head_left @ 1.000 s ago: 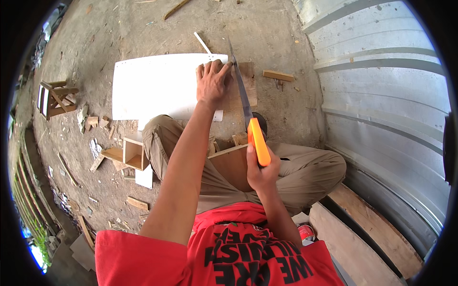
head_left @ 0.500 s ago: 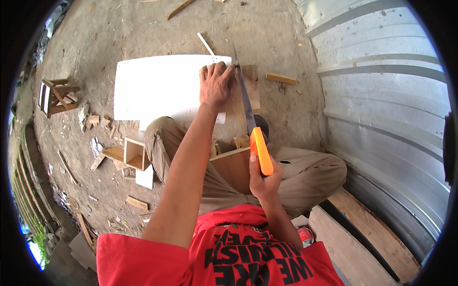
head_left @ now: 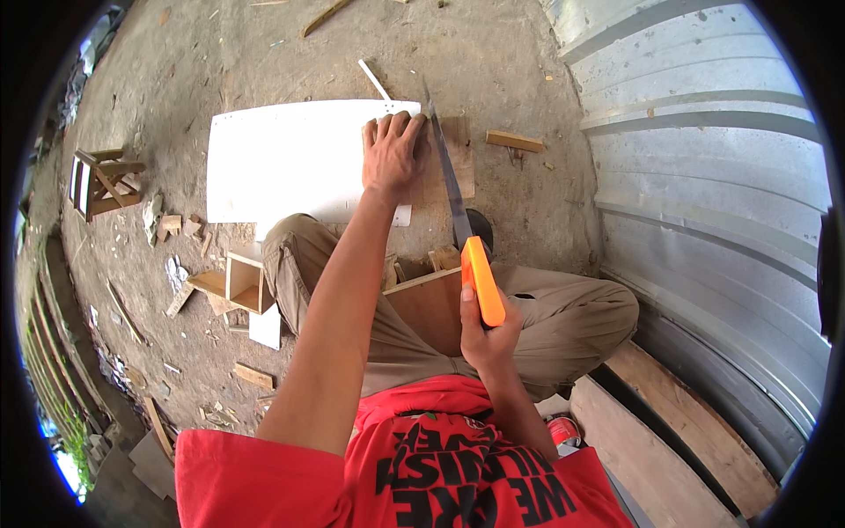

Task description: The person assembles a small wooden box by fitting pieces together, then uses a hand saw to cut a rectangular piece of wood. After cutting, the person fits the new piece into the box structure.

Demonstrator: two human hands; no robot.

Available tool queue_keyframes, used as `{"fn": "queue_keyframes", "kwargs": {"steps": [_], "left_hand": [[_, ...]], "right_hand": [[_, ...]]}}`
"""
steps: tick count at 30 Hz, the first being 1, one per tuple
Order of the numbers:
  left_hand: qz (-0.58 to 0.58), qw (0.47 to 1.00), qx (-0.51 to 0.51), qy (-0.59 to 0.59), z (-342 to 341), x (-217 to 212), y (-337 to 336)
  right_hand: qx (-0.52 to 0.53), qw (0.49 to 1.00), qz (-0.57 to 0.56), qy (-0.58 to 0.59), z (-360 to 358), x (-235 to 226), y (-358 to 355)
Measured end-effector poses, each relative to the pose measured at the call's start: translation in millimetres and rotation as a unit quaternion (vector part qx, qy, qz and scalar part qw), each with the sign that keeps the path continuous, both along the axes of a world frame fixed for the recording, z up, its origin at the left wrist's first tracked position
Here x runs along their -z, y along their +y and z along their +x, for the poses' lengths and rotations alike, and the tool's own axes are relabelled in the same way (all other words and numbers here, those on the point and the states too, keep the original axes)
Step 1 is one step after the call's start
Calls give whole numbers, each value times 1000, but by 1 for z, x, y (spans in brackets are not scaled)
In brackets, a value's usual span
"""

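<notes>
Right grip (head_left: 493, 341), wrapped round long orange-handled metal saw (head_left: 456, 203), has drawn back, mid-stroke; left grip (head_left: 391, 158), seemingly unclenched, steadies flat white board (head_left: 289, 163).

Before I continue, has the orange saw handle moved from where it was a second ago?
Yes: judged against the wooden block, the orange saw handle in the right hand has drawn back toward the red shirt.

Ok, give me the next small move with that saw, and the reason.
I'd probably make one short, light stroke with the saw: the right hand grips its orange handle, its blade runs close beside the right end of the white board, and the left hand lies on the board near that end. Whether the teeth touch is hard to tell.
</notes>
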State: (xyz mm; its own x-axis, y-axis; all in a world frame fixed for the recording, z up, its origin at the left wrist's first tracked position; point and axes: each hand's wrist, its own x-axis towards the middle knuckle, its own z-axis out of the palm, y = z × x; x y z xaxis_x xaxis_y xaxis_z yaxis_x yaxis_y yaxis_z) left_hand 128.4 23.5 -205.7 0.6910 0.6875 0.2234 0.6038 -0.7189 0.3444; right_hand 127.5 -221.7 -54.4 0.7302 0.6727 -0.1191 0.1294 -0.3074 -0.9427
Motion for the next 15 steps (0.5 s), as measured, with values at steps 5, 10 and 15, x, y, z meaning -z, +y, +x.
{"fn": "queue_keyframes", "kwargs": {"steps": [5,10,15], "left_hand": [[7,1000,14,8,-3,-2,-1],[-7,1000,19,6,-2,-3,0],[-19,1000,14,18,-1,-2,0]], "right_hand": [[-2,1000,13,-15,-6,6,1],[-21,997,-17,76,-7,30,-20],[-15,1000,21,14,-20,51,-22]]}}
